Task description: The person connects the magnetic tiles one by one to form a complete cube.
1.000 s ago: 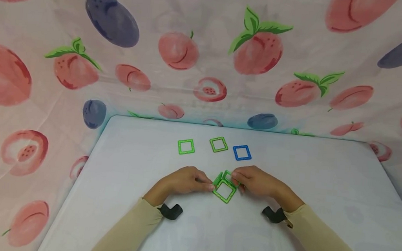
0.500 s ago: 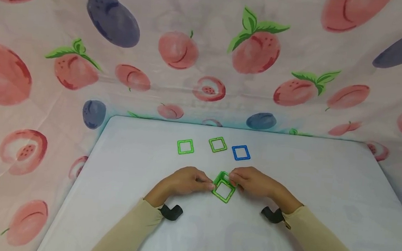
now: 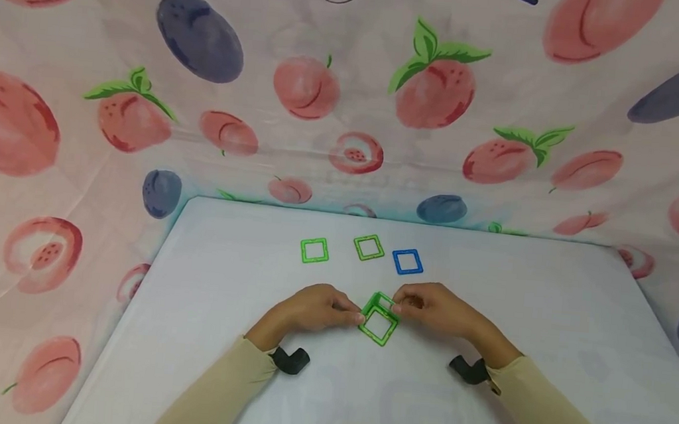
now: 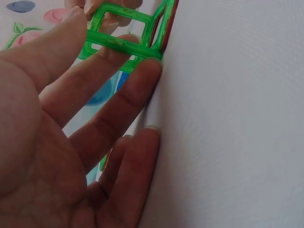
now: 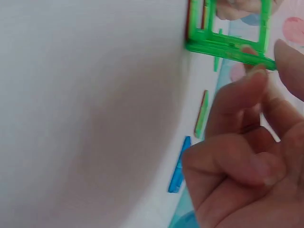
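In the head view, a green square magnetic tile (image 3: 381, 341) lies on the table, its frame open in the middle. Two more green tiles stand up along its far sides and meet at a corner: the left upright tile (image 3: 370, 303) and the right upright tile (image 3: 387, 297). My left hand (image 3: 318, 307) pinches the left one between thumb and fingers; in the left wrist view the thumb lies in front of the green frame (image 4: 123, 45) and fingertips behind it. My right hand (image 3: 441, 308) pinches the right one's outer edge, with other fingers curled in the right wrist view.
Beyond the hands lie two flat green tiles, one left (image 3: 314, 260) and one in the middle (image 3: 368, 257), and a blue tile (image 3: 408, 271) to their right. The white table (image 3: 240, 251) ends at a fruit-patterned cloth (image 3: 229, 170). Each wrist wears a black mount.
The right upright tile has swung in against the left one, closing the gap at their corner. My right fingers have shifted slightly to the right along its edge. My left hand stays about where it was.
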`<act>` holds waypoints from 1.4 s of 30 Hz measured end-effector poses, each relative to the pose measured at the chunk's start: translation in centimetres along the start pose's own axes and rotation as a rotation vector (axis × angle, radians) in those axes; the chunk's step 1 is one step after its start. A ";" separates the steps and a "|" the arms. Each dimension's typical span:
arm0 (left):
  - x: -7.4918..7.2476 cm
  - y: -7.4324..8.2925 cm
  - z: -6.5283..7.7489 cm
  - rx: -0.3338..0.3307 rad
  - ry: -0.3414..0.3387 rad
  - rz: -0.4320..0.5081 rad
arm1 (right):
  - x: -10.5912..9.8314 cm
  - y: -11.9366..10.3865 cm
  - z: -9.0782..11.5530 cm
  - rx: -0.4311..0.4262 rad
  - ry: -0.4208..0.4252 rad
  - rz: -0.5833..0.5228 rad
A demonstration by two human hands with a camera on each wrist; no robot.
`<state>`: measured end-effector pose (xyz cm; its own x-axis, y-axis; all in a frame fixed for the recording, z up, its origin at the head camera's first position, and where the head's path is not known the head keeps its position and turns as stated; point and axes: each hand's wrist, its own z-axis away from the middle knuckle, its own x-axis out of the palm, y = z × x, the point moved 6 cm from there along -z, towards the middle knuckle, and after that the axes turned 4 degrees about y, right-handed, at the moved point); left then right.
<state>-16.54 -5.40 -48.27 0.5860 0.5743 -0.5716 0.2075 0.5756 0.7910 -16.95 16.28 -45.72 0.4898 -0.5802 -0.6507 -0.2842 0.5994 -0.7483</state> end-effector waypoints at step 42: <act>-0.3 0.1 -0.2 -0.013 -0.015 0.043 | 1.8 -0.5 -1.9 0.098 -0.116 -0.128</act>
<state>-16.88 -5.43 -48.08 0.6054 0.5900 -0.5342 0.1723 0.5581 0.8117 -17.48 13.91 -46.80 0.6101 -0.5913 -0.5274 -0.1343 0.5788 -0.8043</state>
